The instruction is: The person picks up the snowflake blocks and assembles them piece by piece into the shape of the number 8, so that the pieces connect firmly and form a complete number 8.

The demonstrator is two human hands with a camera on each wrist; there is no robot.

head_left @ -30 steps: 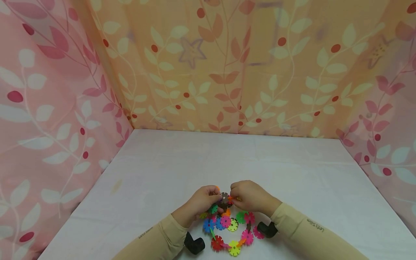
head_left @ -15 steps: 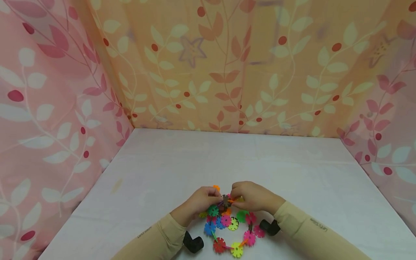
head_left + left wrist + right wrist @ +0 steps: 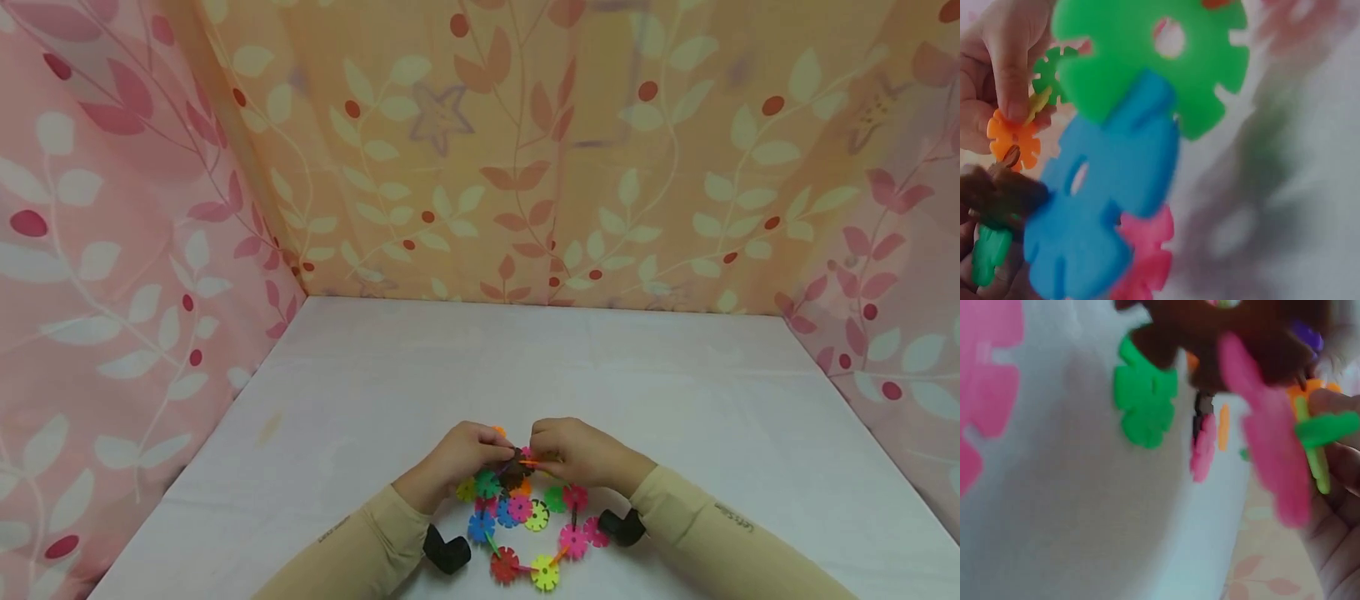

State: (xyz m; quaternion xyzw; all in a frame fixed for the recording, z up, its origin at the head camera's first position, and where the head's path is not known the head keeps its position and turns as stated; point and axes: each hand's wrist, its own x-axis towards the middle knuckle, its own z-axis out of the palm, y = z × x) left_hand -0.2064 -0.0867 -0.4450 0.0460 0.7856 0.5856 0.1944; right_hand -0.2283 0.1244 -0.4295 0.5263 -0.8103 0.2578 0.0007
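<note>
In the head view, a chain of notched plastic flower discs [image 3: 504, 564] in many colours curves below both hands. My left hand [image 3: 459, 457] pinches a brown disc [image 3: 516, 471] at the chain's top, next to a green disc [image 3: 487, 483]. The right hand [image 3: 577, 450] grips an orange disc, edge-on in the head view, joined to a yellow one. Seen from the left wrist, a thumb presses on that orange disc [image 3: 1013, 139], close to the brown disc [image 3: 1007, 194]. Large green [image 3: 1204, 69] and blue [image 3: 1097, 181] discs hang close to that camera. Some fingertips are hidden.
A white tabletop [image 3: 540, 367] spreads beyond the hands. Patterned curtains [image 3: 487, 167] stand along its back and sides. Black angled pieces [image 3: 447, 554] [image 3: 622, 527] sit by each wrist. Yellow [image 3: 545, 573] and pink [image 3: 573, 542] discs form the near part of the chain.
My left hand has shifted slightly up and closer to the right hand. The brown disc between them has turned, and the chain below has swayed a little. The right hand stays nearly in place.
</note>
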